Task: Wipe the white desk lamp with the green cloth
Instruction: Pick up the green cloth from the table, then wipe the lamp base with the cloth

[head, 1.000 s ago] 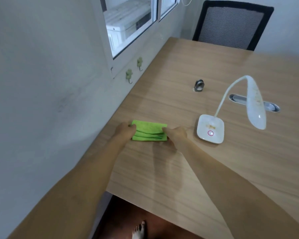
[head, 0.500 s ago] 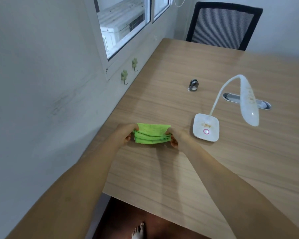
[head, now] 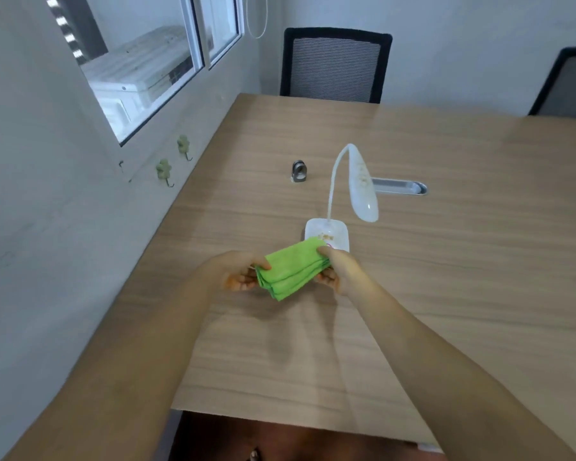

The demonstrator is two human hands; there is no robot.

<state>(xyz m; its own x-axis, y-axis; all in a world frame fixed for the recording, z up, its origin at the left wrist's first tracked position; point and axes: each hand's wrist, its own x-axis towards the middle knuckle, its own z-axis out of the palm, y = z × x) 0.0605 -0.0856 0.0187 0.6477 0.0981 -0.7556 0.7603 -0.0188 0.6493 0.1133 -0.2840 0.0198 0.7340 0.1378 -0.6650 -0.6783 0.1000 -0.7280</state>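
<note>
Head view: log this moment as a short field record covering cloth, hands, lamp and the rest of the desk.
cloth: green cloth, folded in layers, held above the desk
left hand: left hand in a grip on the cloth's left end
right hand: right hand in a grip on its right end
lamp: white desk lamp, upright, brownish specks on head and base; near edge of base hidden behind cloth
wiping contact: cannot tell
desk: wooden desk
other items: small metal clip; cable grommet
</note>
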